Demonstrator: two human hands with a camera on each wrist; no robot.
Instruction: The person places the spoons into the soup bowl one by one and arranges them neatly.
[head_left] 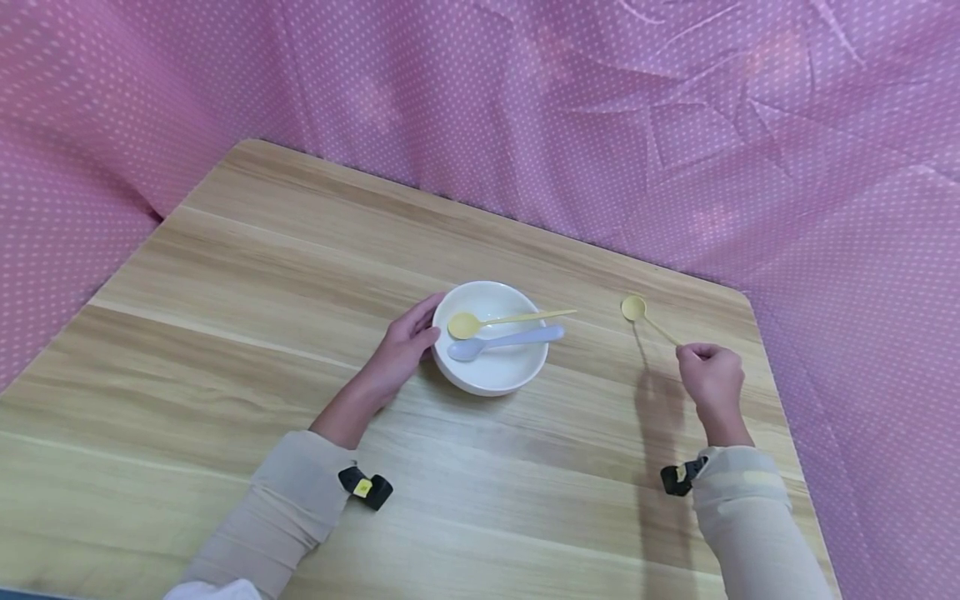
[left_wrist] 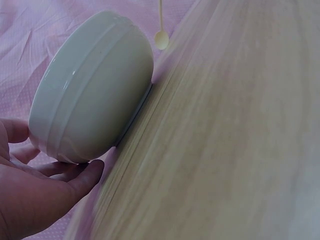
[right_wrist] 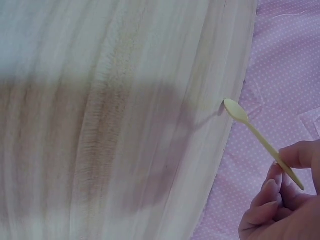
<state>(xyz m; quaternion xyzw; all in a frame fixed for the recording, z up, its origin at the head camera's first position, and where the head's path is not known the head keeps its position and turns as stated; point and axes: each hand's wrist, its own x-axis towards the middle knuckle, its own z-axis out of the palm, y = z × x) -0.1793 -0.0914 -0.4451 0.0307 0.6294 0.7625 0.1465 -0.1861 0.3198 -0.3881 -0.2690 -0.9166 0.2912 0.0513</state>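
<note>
My left hand (head_left: 401, 350) holds the left side of a white bowl (head_left: 491, 377), its thumb and fingers against the outer wall. Inside the bowl lie a yellow spoon (head_left: 465, 325) and a lavender spoon (head_left: 517, 337), both handles reaching over the right rim. Off to the right, my right hand (head_left: 711, 379) pinches a second yellow spoon (right_wrist: 257, 134) by the end of its handle. The round head of that spoon points away from the hand, above the table, and casts a thin shadow. In the left wrist view, the bowl's wall (left_wrist: 100, 90) hides its contents.
The wooden table (head_left: 225, 275) extends on all sides of the bowl. A pink dotted cloth (head_left: 480, 100) hangs behind the table and along its sides. Each wrist wears a black camera mount (head_left: 367, 487).
</note>
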